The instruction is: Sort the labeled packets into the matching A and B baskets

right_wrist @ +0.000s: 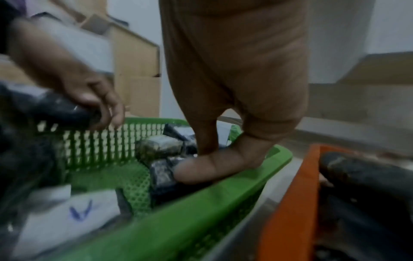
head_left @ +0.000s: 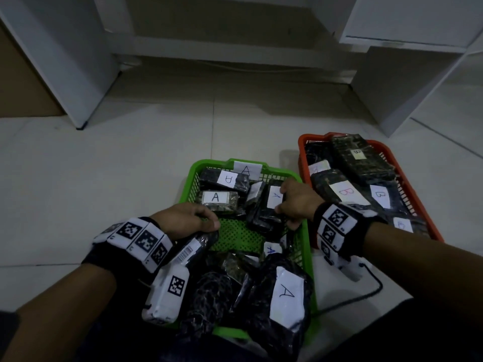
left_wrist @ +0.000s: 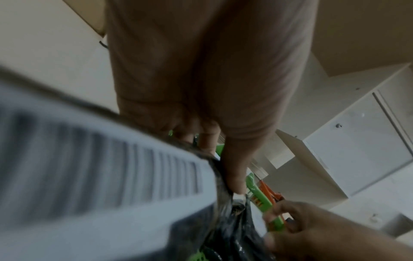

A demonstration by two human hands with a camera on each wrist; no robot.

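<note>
The green basket (head_left: 303, 257) with an A tag holds several dark wrapped packets with white A labels. My left hand (head_left: 198, 222) grips a dark packet with a barcode label (head_left: 194, 245) over the basket's near left side; the barcode (left_wrist: 100, 167) fills the left wrist view under my left hand (left_wrist: 223, 167). My right hand (head_left: 287, 205) grips an A-labeled packet (head_left: 271, 202) lying at the basket's right side, fingers on top and thumb (right_wrist: 201, 169) against its near end. The orange basket (head_left: 303, 142) to the right holds several B-labeled packets.
A large A-labeled packet (head_left: 285, 296) and other dark packets fill the green basket's near end. White cabinets (head_left: 407, 82) stand behind on the pale tiled floor (head_left: 104, 178). A black cable (head_left: 373, 286) runs beside the green basket's right wall.
</note>
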